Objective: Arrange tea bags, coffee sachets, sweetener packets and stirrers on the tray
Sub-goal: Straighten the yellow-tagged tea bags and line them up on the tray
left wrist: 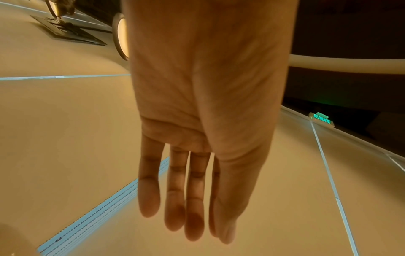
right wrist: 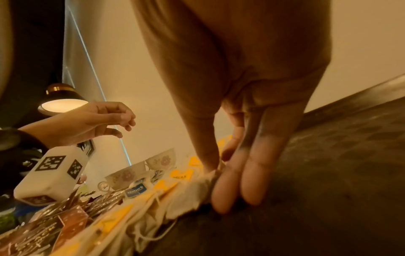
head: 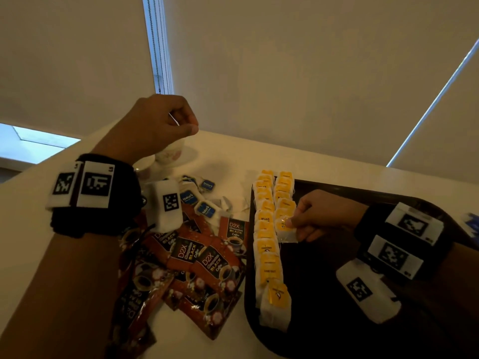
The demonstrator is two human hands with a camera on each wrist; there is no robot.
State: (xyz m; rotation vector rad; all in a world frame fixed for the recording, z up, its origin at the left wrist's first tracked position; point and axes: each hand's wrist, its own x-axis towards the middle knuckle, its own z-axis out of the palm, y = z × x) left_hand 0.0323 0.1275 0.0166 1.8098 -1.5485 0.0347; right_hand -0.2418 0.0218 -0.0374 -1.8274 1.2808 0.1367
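Note:
A dark brown tray (head: 326,301) lies on the right of the pale table. Two rows of tea bags with yellow tags (head: 267,229) run along its left side. My right hand (head: 290,224) pinches the nearest tea bag of the second row (head: 285,233) between thumb and fingers, low over the tray; the right wrist view shows the right hand (right wrist: 215,175) gripping the bag's (right wrist: 192,194) corner. My left hand (head: 190,125) hovers high above the table, fingers relaxed (left wrist: 186,216) and holding nothing. Red D2X coffee sachets (head: 204,257) lie heaped left of the tray.
Small white packets with blue labels (head: 206,209) lie scattered behind the coffee pile. Two floral teacups (head: 169,154) stand at the back under my left hand. A blue object (head: 472,224) shows at the far right edge. Window blinds close off the back.

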